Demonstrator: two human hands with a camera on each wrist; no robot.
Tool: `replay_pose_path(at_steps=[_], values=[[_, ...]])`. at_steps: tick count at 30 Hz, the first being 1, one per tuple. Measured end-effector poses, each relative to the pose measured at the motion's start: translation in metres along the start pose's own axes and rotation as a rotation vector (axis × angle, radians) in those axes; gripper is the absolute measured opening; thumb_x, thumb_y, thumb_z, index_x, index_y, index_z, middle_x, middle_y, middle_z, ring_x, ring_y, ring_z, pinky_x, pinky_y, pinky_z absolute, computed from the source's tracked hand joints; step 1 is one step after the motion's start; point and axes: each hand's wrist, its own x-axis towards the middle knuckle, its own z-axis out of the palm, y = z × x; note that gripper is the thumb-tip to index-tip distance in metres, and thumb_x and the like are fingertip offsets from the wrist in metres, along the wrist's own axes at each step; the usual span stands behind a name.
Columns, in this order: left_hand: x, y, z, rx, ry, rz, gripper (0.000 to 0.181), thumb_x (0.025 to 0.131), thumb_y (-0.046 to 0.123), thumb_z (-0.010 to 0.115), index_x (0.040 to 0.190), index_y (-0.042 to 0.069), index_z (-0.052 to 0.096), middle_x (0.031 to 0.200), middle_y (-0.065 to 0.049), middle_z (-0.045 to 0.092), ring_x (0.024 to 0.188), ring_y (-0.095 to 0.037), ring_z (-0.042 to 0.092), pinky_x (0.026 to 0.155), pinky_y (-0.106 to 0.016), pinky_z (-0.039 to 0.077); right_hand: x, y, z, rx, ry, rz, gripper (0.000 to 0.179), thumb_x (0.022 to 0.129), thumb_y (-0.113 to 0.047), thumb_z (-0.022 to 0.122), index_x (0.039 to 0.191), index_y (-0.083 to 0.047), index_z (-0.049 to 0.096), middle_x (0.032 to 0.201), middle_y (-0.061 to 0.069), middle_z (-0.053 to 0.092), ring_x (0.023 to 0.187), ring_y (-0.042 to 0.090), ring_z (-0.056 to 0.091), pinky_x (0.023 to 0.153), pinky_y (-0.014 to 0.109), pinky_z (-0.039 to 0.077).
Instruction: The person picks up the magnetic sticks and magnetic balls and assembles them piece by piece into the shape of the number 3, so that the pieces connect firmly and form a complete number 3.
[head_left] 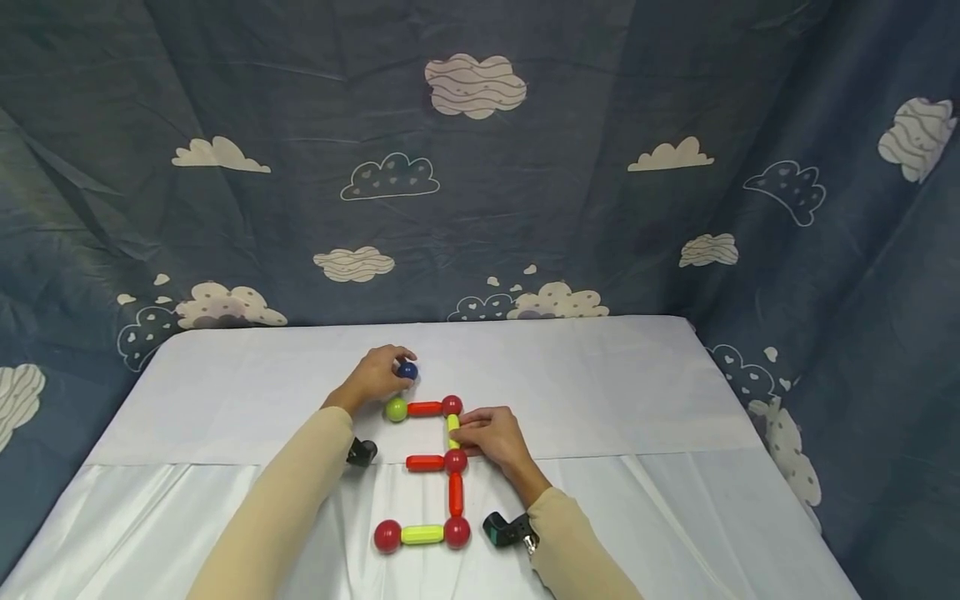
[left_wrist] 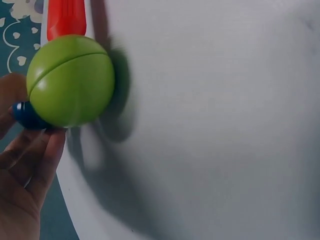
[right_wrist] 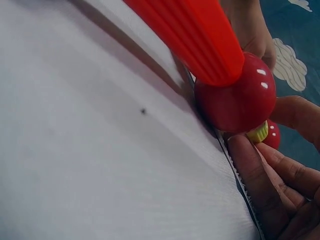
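A blue ball [head_left: 407,370] is pinched between the thumb and fingers of my left hand [head_left: 372,377], above and right of the green ball [head_left: 396,409]. In the left wrist view the green ball [left_wrist: 71,82] partly hides the blue ball [left_wrist: 30,116]. My right hand [head_left: 495,435] pinches the upper yellow stick [head_left: 453,425], which joins the top red ball [head_left: 452,405] to the middle red ball [head_left: 455,460]. Much of that stick is hidden by the red ball [right_wrist: 240,95] in the right wrist view. A red stick [head_left: 425,408] links the green ball with the top red ball.
From the middle red ball, one red stick [head_left: 425,463] points left with a free end. Another red stick [head_left: 456,495] runs down to a lower red ball [head_left: 457,532], joined by a yellow stick [head_left: 422,535] to a red ball [head_left: 387,537]. All lie on a white-covered table [head_left: 637,392].
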Motion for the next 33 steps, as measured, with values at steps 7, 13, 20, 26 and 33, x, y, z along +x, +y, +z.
replay_pose_path(at_steps=[7, 13, 20, 26, 33], values=[[-0.012, -0.009, -0.007, -0.013, 0.049, 0.031, 0.040, 0.082, 0.011, 0.074, 0.120, 0.003, 0.063, 0.113, -0.013, 0.059, 0.101, -0.027, 0.056, 0.089, -0.041, 0.047, 0.000, 0.002, 0.001, -0.024, 0.007, -0.013, 0.028, 0.075, -0.009, 0.081, 0.097, 0.004, 0.070, 0.082, 0.010, 0.071, 0.067, 0.015, 0.068, 0.061, 0.029, 0.056], [-0.033, -0.013, -0.015, -0.077, 0.091, 0.045, 0.039, 0.081, 0.017, 0.077, 0.116, 0.005, 0.065, 0.100, -0.010, 0.063, 0.090, -0.023, 0.055, 0.077, -0.036, 0.047, 0.000, 0.002, 0.001, -0.026, 0.014, -0.010, 0.030, 0.075, -0.009, 0.081, 0.099, 0.004, 0.070, 0.082, 0.010, 0.072, 0.068, 0.015, 0.068, 0.061, 0.029, 0.056], [-0.063, -0.025, -0.017, -0.125, 0.176, 0.100, 0.042, 0.080, 0.013, 0.078, 0.119, 0.006, 0.065, 0.106, -0.011, 0.063, 0.092, -0.024, 0.059, 0.078, -0.038, 0.050, 0.001, 0.001, 0.000, -0.021, 0.001, 0.006, 0.031, 0.075, -0.009, 0.081, 0.101, 0.004, 0.070, 0.082, 0.009, 0.071, 0.067, 0.015, 0.068, 0.061, 0.030, 0.056], [-0.090, -0.030, -0.017, -0.258, 0.211, 0.053, 0.038, 0.080, 0.014, 0.079, 0.115, 0.007, 0.066, 0.109, -0.012, 0.065, 0.096, -0.027, 0.064, 0.081, -0.042, 0.053, 0.001, 0.000, 0.000, -0.036, 0.014, -0.013, 0.030, 0.075, -0.010, 0.081, 0.100, 0.003, 0.070, 0.084, 0.010, 0.072, 0.068, 0.016, 0.068, 0.063, 0.029, 0.056], [-0.113, -0.031, -0.001, -0.320, 0.200, 0.019, 0.037, 0.078, 0.017, 0.081, 0.112, 0.008, 0.069, 0.099, -0.008, 0.068, 0.091, -0.023, 0.067, 0.078, -0.036, 0.054, 0.001, -0.001, 0.000, -0.040, 0.024, -0.011, 0.029, 0.075, -0.010, 0.081, 0.098, 0.003, 0.071, 0.083, 0.011, 0.072, 0.067, 0.016, 0.069, 0.062, 0.029, 0.056]])
